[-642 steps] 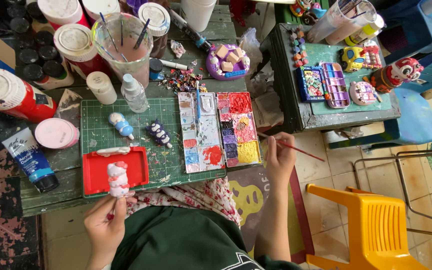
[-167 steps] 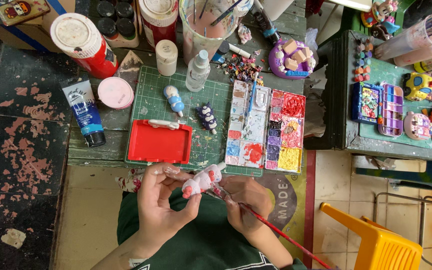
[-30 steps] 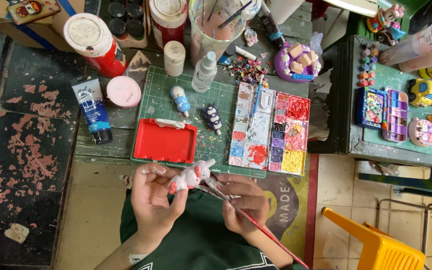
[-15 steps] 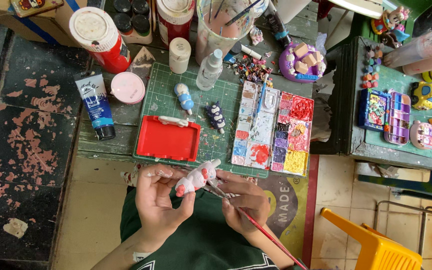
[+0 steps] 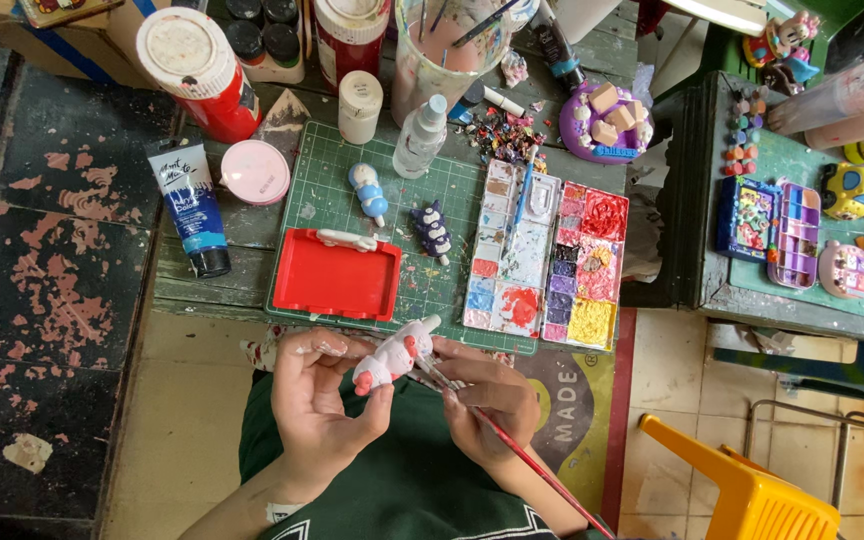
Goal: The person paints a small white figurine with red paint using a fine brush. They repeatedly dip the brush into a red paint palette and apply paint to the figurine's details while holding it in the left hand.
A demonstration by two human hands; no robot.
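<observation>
Below, green cutting mat (image 5: 452,290) on worn wooden table (image 5: 202,285); tiled floor (image 5: 742,390).

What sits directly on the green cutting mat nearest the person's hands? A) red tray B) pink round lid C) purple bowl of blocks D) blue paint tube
A: the red tray lies on the green cutting mat at its near edge, just above the left hand holding the white and red figurine.
</observation>
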